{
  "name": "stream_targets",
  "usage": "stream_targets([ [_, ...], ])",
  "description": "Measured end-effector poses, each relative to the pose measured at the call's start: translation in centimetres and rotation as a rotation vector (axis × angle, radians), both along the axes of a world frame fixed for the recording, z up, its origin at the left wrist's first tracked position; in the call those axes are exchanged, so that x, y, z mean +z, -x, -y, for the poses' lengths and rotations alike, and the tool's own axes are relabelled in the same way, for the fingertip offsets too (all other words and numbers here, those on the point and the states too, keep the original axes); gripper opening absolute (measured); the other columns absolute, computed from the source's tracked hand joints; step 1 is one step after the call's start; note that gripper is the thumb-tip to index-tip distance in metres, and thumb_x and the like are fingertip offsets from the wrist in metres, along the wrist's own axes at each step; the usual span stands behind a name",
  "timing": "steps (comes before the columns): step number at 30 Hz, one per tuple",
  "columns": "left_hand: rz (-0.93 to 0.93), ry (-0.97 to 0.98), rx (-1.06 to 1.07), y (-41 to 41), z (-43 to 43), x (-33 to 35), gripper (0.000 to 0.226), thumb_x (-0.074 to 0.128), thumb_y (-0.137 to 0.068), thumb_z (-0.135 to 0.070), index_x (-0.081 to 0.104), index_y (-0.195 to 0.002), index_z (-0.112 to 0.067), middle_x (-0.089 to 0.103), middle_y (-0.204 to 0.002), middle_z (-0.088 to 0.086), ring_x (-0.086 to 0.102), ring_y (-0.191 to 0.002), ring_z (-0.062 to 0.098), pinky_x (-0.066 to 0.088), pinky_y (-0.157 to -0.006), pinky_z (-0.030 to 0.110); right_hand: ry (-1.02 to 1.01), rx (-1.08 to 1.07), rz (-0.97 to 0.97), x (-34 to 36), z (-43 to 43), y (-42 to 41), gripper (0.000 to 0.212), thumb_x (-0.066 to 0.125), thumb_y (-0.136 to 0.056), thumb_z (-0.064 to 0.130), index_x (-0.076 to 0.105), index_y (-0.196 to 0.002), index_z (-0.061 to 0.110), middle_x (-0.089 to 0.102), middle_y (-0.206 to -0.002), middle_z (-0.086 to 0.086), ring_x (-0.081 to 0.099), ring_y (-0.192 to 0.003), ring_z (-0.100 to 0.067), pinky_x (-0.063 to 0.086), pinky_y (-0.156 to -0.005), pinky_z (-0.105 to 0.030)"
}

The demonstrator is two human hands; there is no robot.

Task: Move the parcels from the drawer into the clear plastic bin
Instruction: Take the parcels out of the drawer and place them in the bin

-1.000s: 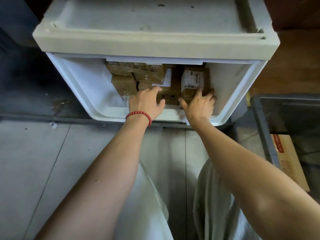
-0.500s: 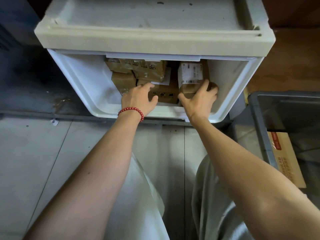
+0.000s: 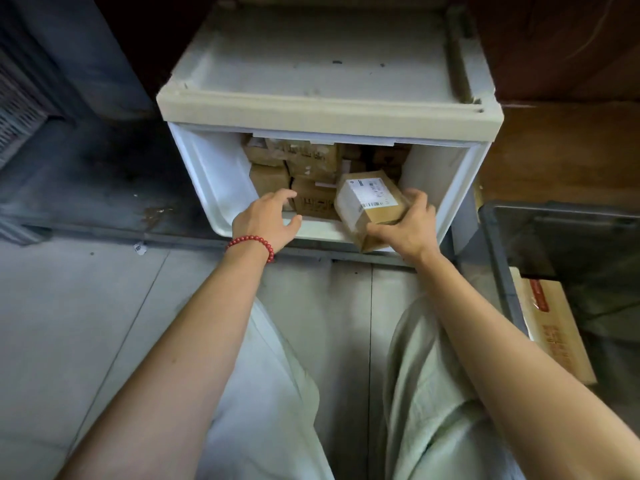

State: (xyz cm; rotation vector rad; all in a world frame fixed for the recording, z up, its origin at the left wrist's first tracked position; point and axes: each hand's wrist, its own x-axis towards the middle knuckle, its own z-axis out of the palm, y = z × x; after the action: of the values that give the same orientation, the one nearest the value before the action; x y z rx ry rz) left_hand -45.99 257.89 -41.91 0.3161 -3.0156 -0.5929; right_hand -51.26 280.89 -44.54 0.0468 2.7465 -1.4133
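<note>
A white plastic drawer (image 3: 207, 181) stands pulled open from its cream cabinet, with several brown cardboard parcels (image 3: 304, 161) stacked inside. My right hand (image 3: 408, 226) grips a small brown parcel with a white label (image 3: 367, 199), tilted and raised above the drawer's front right corner. My left hand (image 3: 270, 220), with a red bead bracelet at the wrist, hovers with relaxed fingers over the drawer's front edge, close to a dark printed parcel (image 3: 313, 204), holding nothing. The clear plastic bin (image 3: 498, 258) stands at the right, a flat brown box (image 3: 557, 334) lying in it.
The cream cabinet top (image 3: 329, 81) overhangs the back of the drawer. A grey tiled floor (image 3: 69, 323) spreads to the left. My knees in pale trousers fill the bottom. A dark wall and a grille are at the upper left.
My right hand has lifted the labelled parcel out of the stack and tipped it toward me. My left hand has come off the parcels and drawn back a little.
</note>
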Motion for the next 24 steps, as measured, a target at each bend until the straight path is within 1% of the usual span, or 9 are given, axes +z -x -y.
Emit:
stream_targets([
  [3, -0.023, -0.069, 0.008, -1.4, -0.7, 1.0, 0.052, 0.059, -0.09, -0.037, 0.041, -0.138, -0.031, 0.052, -0.135, -0.005, 0.05, -0.119, 0.021, 0.045, -0.087, 0.035, 0.015, 0.088, -0.048, 1.2, -0.3, -2.0, 0.104, 0.087, -0.06, 0.029, 0.027, -0.143, 0.013, 0.036, -0.137, -0.01, 0.037, -0.121, -0.019, 0.029, -0.095, -0.018],
  [5, -0.028, -0.119, 0.018, -2.4, -1.5, 1.8, 0.063, 0.066, -0.085, -0.037, 0.037, -0.14, -0.033, 0.049, -0.138, -0.005, 0.049, -0.122, 0.021, 0.042, -0.089, 0.034, 0.041, 0.132, -0.082, 2.0, -0.5, -3.4, 0.105, 0.088, -0.06, 0.026, 0.026, -0.144, 0.012, 0.035, -0.136, -0.009, 0.034, -0.114, -0.011, 0.027, -0.092, -0.015],
  [12, -0.025, -0.269, 0.105, -5.5, -3.2, 3.2, 0.089, 0.083, -0.069, -0.033, 0.033, -0.143, -0.026, 0.047, -0.14, 0.001, 0.045, -0.127, 0.023, 0.043, -0.099, 0.041, 0.12, 0.22, -0.1, 4.6, -1.5, -7.2, 0.114, 0.091, -0.059, 0.026, 0.019, -0.146, 0.014, 0.029, -0.126, 0.0, 0.035, -0.121, -0.016, 0.031, -0.103, -0.026],
  [15, -0.047, -0.321, 0.087, -6.5, -3.7, 3.5, 0.092, 0.085, -0.067, -0.03, 0.033, -0.142, -0.027, 0.047, -0.141, 0.0, 0.045, -0.128, 0.023, 0.042, -0.1, 0.042, 0.235, 0.238, -0.076, 5.1, -2.2, -8.0, 0.113, 0.09, -0.061, 0.017, 0.016, -0.145, 0.016, 0.034, -0.132, -0.007, 0.04, -0.122, -0.02, 0.036, -0.105, -0.031],
  [17, -0.064, -0.361, 0.039, -7.1, -4.0, 3.6, 0.09, 0.086, -0.066, -0.026, 0.036, -0.141, -0.025, 0.051, -0.138, 0.001, 0.047, -0.127, 0.022, 0.041, -0.1, 0.04, 0.304, 0.239, -0.05, 5.0, -2.6, -8.3, 0.111, 0.089, -0.062, 0.012, 0.015, -0.145, 0.016, 0.037, -0.13, -0.007, 0.044, -0.12, -0.02, 0.041, -0.1, -0.028],
  [18, -0.066, -0.386, 0.016, -7.3, -4.1, 3.6, 0.091, 0.087, -0.065, -0.023, 0.036, -0.142, -0.023, 0.052, -0.136, 0.002, 0.047, -0.126, 0.021, 0.041, -0.102, 0.04, 0.323, 0.231, -0.043, 5.0, -2.7, -8.4, 0.109, 0.089, -0.063, 0.01, 0.015, -0.144, 0.015, 0.038, -0.127, -0.006, 0.046, -0.118, -0.019, 0.043, -0.094, -0.023],
  [21, -0.057, -0.422, -0.023, -8.0, -4.2, 3.7, 0.103, 0.089, -0.062, -0.021, 0.03, -0.147, -0.019, 0.05, -0.138, 0.003, 0.049, -0.124, 0.019, 0.04, -0.105, 0.037, 0.388, 0.186, -0.002, 4.9, -2.9, -8.5, 0.1, 0.085, -0.068, 0.01, 0.017, -0.142, 0.014, 0.041, -0.122, -0.005, 0.049, -0.112, -0.017, 0.047, -0.071, -0.008],
  [23, -0.058, -0.459, -0.043, -8.2, -4.0, 3.8, 0.105, 0.089, -0.061, -0.02, 0.029, -0.148, -0.022, 0.049, -0.137, 0.001, 0.054, -0.115, 0.017, 0.046, -0.1, 0.034, 0.457, 0.133, 0.066, 4.9, -2.9, -8.4, 0.092, 0.083, -0.073, 0.018, 0.02, -0.141, 0.018, 0.043, -0.124, -0.003, 0.049, -0.112, -0.017, 0.046, -0.069, -0.013],
  [24, -0.062, -0.488, -0.06, -8.3, -3.9, 3.8, 0.105, 0.09, -0.061, -0.018, 0.031, -0.147, -0.025, 0.05, -0.135, 0.0, 0.058, -0.107, 0.012, 0.05, -0.092, 0.027, 0.481, 0.101, 0.101, 4.9, -3.0, -8.3, 0.087, 0.081, -0.075, 0.025, 0.022, -0.14, 0.02, 0.045, -0.126, -0.003, 0.05, -0.112, -0.017, 0.044, -0.072, -0.018],
])
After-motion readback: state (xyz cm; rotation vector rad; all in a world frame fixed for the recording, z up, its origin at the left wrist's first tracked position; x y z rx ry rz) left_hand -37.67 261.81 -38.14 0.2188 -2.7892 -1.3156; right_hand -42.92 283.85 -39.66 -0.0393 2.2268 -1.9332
